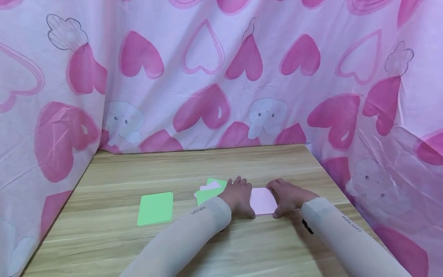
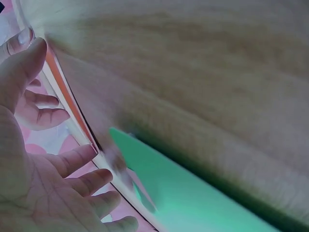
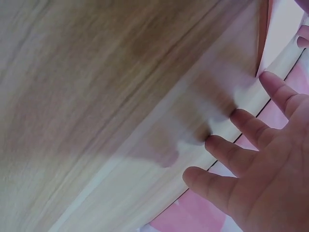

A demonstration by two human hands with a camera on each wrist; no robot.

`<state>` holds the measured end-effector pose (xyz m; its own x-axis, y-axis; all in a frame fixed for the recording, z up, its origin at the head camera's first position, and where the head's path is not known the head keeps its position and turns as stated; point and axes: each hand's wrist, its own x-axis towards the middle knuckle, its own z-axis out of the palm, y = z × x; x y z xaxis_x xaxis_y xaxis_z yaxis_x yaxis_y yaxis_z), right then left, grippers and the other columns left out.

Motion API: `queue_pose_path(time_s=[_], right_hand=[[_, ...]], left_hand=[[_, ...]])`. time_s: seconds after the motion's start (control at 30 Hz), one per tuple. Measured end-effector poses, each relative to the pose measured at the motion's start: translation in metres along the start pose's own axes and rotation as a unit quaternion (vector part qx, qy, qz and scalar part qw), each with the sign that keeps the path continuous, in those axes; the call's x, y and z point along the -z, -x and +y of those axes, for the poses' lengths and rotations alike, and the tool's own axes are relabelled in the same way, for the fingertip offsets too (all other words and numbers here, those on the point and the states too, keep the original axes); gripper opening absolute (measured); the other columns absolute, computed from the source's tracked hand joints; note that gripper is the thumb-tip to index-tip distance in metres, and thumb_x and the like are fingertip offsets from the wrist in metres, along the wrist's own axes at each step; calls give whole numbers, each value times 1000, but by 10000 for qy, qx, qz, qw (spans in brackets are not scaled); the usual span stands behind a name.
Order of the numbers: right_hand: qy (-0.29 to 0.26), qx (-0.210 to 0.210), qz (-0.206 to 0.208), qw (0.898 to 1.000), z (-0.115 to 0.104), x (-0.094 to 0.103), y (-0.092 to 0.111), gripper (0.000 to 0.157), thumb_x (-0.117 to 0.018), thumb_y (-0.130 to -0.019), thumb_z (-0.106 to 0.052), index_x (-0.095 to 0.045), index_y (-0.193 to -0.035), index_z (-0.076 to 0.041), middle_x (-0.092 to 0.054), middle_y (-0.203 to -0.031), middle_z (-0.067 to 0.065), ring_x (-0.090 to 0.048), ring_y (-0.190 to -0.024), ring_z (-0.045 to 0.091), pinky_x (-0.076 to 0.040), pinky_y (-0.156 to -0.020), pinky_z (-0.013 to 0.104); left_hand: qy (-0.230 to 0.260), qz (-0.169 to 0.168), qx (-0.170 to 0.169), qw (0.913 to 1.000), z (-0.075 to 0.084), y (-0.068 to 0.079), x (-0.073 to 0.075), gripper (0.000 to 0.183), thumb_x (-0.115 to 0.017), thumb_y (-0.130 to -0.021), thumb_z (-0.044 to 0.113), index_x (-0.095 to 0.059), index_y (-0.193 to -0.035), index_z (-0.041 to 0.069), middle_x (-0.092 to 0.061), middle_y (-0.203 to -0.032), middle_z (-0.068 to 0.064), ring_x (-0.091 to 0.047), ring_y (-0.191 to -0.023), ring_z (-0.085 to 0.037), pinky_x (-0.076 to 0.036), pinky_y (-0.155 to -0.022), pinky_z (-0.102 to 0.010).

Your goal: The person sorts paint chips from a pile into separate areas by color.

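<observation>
A squared stack of pale pink cards lies on the table between the two hands. At its left edge is my left hand, fingers spread, the thumb near the front corner. My right hand is at the right edge, index finger by the far corner and thumb by the near one. In the right wrist view the index fingertip touches the stack's reddish side, the other fingers fanned out along the table. Loose green and pink cards overlap just left of my left hand, partly hidden by it.
A neat stack of green cards lies farther left on the wood-grain table. Pink heart-patterned cloth hangs along the table's back and both sides.
</observation>
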<state>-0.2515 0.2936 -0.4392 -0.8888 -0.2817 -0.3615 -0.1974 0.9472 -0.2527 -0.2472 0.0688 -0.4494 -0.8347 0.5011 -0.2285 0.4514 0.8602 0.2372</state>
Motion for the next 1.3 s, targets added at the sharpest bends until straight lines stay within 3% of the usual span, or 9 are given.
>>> queue_pose_path(time_s=[0.2,0.37,0.57,0.83,1.07,1.3], right_hand=[[23,174,41,9998,1,-1,0,101,-104,-58,-36,-56,-144,-15,-52,-148,11,-55,-130,31,-48,-112,57],[-36,99,34,9999,-2,1,1,101,-103,-60,-40,-54,-146,-18,-52,-148,8,-55,-130,28,-47,-113,58],[-138,63,161,9998,-17,4,-3,106,-100,-64,-42,-49,-154,-21,-46,-157,9,-53,-136,30,-48,-112,59],[-457,394,384,9974,-45,5,-11,105,-99,-68,-44,-48,-155,-14,-45,-159,10,-49,-143,34,-47,-115,59],[-358,526,560,9964,-76,-1,-19,105,-94,-72,-51,-46,-156,-12,-45,-161,11,-44,-148,35,-28,-122,70],[-218,932,430,9945,-113,-7,-28,105,-96,-72,-50,-45,-157,-16,-43,-163,9,-39,-152,31,-20,-124,73]], left_hand=[[142,22,-52,9999,-5,3,4,102,-86,-73,64,-50,-154,14,-41,-167,-7,-25,-161,-32,-20,-131,-56],[459,93,-178,9987,-20,9,13,102,-87,-74,63,-50,-155,14,-35,-171,-9,-20,-163,-33,-16,-131,-58],[720,203,-163,9971,-56,23,29,109,-88,-75,60,-41,-161,12,-30,-173,-10,-16,-164,-33,-12,-132,-57],[1058,409,-122,9935,-118,50,40,105,-90,-77,53,-42,-161,11,-31,-172,-14,-15,-164,-35,-10,-132,-58],[1054,303,78,9939,-151,70,35,104,-90,-78,52,-41,-160,10,-30,-172,-16,-13,-164,-37,-9,-131,-61],[814,310,301,9957,-147,92,17,106,-91,-70,60,-49,-155,11,-35,-170,-14,-15,-163,-39,-9,-130,-65]])
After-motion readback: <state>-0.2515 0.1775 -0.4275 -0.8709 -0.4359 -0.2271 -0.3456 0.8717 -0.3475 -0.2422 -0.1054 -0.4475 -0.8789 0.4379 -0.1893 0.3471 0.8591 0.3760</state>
